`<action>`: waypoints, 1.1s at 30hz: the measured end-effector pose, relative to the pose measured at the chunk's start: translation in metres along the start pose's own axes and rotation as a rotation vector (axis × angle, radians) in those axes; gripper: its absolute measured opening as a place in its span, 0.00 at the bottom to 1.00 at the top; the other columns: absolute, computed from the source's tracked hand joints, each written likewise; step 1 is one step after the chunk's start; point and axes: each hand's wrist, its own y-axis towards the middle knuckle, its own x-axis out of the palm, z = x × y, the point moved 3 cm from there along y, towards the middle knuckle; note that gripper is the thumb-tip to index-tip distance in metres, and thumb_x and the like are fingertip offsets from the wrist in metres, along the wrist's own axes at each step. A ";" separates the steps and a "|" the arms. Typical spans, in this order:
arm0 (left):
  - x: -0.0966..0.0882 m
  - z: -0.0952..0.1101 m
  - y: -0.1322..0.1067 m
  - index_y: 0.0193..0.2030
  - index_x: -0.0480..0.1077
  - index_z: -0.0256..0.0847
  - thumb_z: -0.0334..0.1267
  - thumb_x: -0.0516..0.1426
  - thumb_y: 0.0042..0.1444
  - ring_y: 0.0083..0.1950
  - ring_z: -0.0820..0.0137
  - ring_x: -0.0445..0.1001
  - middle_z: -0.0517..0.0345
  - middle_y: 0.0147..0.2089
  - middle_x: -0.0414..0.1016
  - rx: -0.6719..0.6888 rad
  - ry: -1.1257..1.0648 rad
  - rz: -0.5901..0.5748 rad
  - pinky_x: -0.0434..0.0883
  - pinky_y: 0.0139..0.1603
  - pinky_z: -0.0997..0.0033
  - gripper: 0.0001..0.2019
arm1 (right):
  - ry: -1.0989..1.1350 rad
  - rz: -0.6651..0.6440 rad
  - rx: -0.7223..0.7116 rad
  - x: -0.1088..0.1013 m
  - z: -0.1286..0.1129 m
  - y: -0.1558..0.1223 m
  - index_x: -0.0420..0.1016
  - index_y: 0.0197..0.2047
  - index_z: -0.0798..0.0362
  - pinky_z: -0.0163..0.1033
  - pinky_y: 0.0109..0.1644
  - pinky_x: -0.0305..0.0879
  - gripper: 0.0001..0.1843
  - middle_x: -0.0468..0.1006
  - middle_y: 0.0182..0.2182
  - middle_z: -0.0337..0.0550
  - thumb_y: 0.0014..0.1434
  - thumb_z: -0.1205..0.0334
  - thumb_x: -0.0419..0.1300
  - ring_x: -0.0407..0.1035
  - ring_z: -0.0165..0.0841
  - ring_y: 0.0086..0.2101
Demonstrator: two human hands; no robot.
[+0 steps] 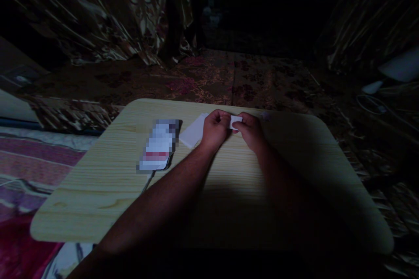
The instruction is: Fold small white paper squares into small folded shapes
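Between my two hands is a small piece of white paper (pixel 236 120), pinched from both sides above the far half of the wooden table (pixel 235 174). My left hand (pixel 216 128) is closed on its left end, fingers curled and thumb on top. At its right end my right hand (pixel 249 130) is closed too, with the thumb pressed on the paper. A larger white sheet or stack of paper (pixel 192 131) lies flat on the table, partly covered by my left hand. Whether the small piece is folded I cannot tell.
A phone (pixel 159 146) with a blurred lit screen lies left of the papers, with a pale cable (pixel 147 182) running from it. Past the table is a ledge with patterned cloth (pixel 209 78) and curtains (pixel 131 13). Striped bedding (pixel 42 157) is at the left, a white lamp (pixel 401 66) at the right.
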 end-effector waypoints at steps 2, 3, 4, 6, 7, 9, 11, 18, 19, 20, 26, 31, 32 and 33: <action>0.000 -0.001 0.000 0.31 0.71 0.40 0.40 0.61 0.53 0.25 0.75 0.62 0.63 0.24 0.69 0.006 -0.007 0.005 0.61 0.26 0.75 0.07 | 0.039 0.001 0.011 0.001 0.000 0.000 0.72 0.29 0.51 0.35 0.30 0.62 0.06 0.75 0.21 0.33 0.47 0.60 0.63 0.68 0.30 0.25; 0.000 -0.001 0.001 0.31 0.71 0.41 0.40 0.61 0.53 0.25 0.75 0.62 0.63 0.24 0.68 0.006 -0.014 0.005 0.61 0.26 0.75 0.06 | 0.049 0.000 0.018 0.001 0.000 0.000 0.72 0.29 0.51 0.35 0.31 0.63 0.06 0.75 0.22 0.34 0.47 0.59 0.63 0.68 0.30 0.25; 0.000 -0.001 0.001 0.31 0.71 0.41 0.40 0.61 0.53 0.25 0.75 0.62 0.64 0.24 0.68 0.005 -0.019 0.005 0.61 0.26 0.75 0.06 | 0.050 0.001 0.024 0.001 -0.001 0.000 0.72 0.29 0.51 0.35 0.31 0.64 0.06 0.75 0.22 0.34 0.47 0.58 0.63 0.68 0.30 0.25; 0.000 -0.002 0.001 0.31 0.71 0.41 0.40 0.61 0.52 0.24 0.75 0.62 0.64 0.24 0.68 -0.003 -0.021 0.000 0.61 0.26 0.75 0.06 | 0.023 0.009 0.026 0.000 -0.001 0.000 0.72 0.28 0.50 0.35 0.31 0.65 0.06 0.75 0.22 0.34 0.47 0.58 0.63 0.68 0.30 0.25; 0.000 -0.002 0.001 0.31 0.71 0.41 0.40 0.61 0.52 0.24 0.75 0.62 0.64 0.24 0.68 -0.009 -0.018 -0.004 0.61 0.25 0.75 0.06 | 0.006 0.014 0.021 0.000 -0.001 0.000 0.72 0.28 0.50 0.35 0.31 0.64 0.06 0.75 0.21 0.34 0.47 0.58 0.62 0.68 0.30 0.25; 0.001 -0.001 0.001 0.30 0.71 0.41 0.41 0.61 0.51 0.24 0.75 0.62 0.64 0.23 0.67 -0.019 -0.008 -0.010 0.60 0.25 0.75 0.07 | -0.010 0.018 0.007 -0.001 -0.001 0.000 0.72 0.28 0.50 0.36 0.31 0.64 0.05 0.74 0.21 0.34 0.47 0.59 0.62 0.67 0.31 0.26; 0.000 0.000 0.000 0.29 0.71 0.41 0.41 0.61 0.51 0.24 0.75 0.62 0.64 0.22 0.67 -0.022 -0.001 -0.008 0.60 0.25 0.75 0.07 | -0.012 0.012 -0.004 -0.002 0.000 0.000 0.72 0.28 0.50 0.36 0.31 0.64 0.05 0.74 0.22 0.35 0.47 0.59 0.61 0.68 0.31 0.26; 0.002 0.004 -0.002 0.28 0.73 0.39 0.38 0.63 0.48 0.25 0.75 0.66 0.62 0.24 0.72 -0.039 0.016 -0.053 0.63 0.28 0.74 0.05 | -0.066 -0.027 -0.040 -0.001 0.001 -0.001 0.72 0.27 0.50 0.36 0.31 0.59 0.04 0.73 0.20 0.33 0.49 0.60 0.62 0.66 0.30 0.25; 0.002 0.004 -0.002 0.28 0.73 0.39 0.38 0.63 0.47 0.25 0.75 0.66 0.62 0.24 0.72 -0.039 0.019 -0.054 0.63 0.28 0.74 0.05 | -0.065 -0.028 -0.040 -0.001 0.001 -0.001 0.73 0.27 0.50 0.37 0.31 0.59 0.04 0.73 0.20 0.33 0.50 0.60 0.62 0.66 0.30 0.25; 0.002 0.004 -0.002 0.27 0.72 0.39 0.38 0.63 0.48 0.25 0.75 0.65 0.62 0.23 0.72 -0.039 0.019 -0.051 0.63 0.27 0.74 0.06 | -0.068 -0.024 -0.039 -0.001 0.000 -0.001 0.73 0.28 0.50 0.37 0.31 0.59 0.05 0.73 0.20 0.33 0.50 0.59 0.62 0.66 0.30 0.25; 0.004 0.004 -0.004 0.27 0.71 0.40 0.38 0.62 0.48 0.23 0.75 0.65 0.62 0.22 0.72 -0.051 0.010 -0.046 0.62 0.26 0.74 0.06 | -0.109 -0.007 -0.035 0.001 -0.002 -0.003 0.71 0.26 0.51 0.36 0.30 0.56 0.05 0.71 0.20 0.33 0.49 0.59 0.62 0.65 0.30 0.25; 0.004 0.003 -0.003 0.27 0.71 0.40 0.36 0.61 0.49 0.23 0.74 0.66 0.62 0.22 0.72 -0.033 0.064 -0.024 0.62 0.26 0.75 0.04 | -0.113 -0.017 -0.037 0.001 -0.002 -0.003 0.71 0.26 0.50 0.36 0.31 0.57 0.05 0.70 0.20 0.32 0.49 0.61 0.62 0.63 0.29 0.24; 0.004 0.003 -0.003 0.27 0.71 0.40 0.36 0.60 0.49 0.23 0.74 0.66 0.62 0.22 0.72 -0.029 0.079 -0.017 0.62 0.26 0.75 0.04 | -0.118 -0.019 -0.041 0.001 -0.001 -0.003 0.70 0.26 0.50 0.36 0.31 0.57 0.04 0.69 0.20 0.32 0.49 0.61 0.62 0.63 0.29 0.24; 0.003 0.002 -0.003 0.27 0.71 0.40 0.36 0.60 0.49 0.24 0.74 0.66 0.62 0.23 0.72 -0.024 0.098 -0.013 0.62 0.26 0.75 0.04 | -0.124 -0.022 -0.046 0.001 0.000 -0.002 0.71 0.26 0.51 0.36 0.31 0.57 0.04 0.69 0.20 0.32 0.49 0.61 0.61 0.63 0.29 0.24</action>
